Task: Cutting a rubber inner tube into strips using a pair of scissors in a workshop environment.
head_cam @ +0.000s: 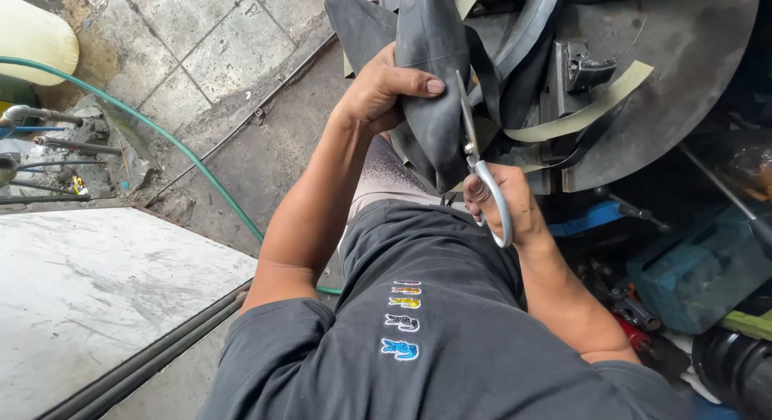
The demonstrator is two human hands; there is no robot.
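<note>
The left hand is gripping a folded black rubber inner tube, fingers wrapped around the back of the fold and the thumb pressed flat across its front. The tube is hanging down in front of the person's lap, with its upper loops draped over the near edge of a round grey metal plate. The right hand is closed through the pale handles of a pair of scissors, whose blades are pointing up along the right side of the fold, right beside the left thumb; whether the blades are biting into the rubber cannot be told from here.

The rubber is looking soft and floppy, light enough for one hand to carry, and it is sagging wherever nothing is holding it. Its surface is appearing matte and probably grippy rather than slick, so a firm pinch close to the blades is likely the best hold, keeping the fold taut and stiff enough to cut. Held farther away, it would likely buckle and slide between the blades.

A pale yellowish strip is curling across the plate near a small metal clamp. A green hose is running over the concrete floor on the left.
</note>
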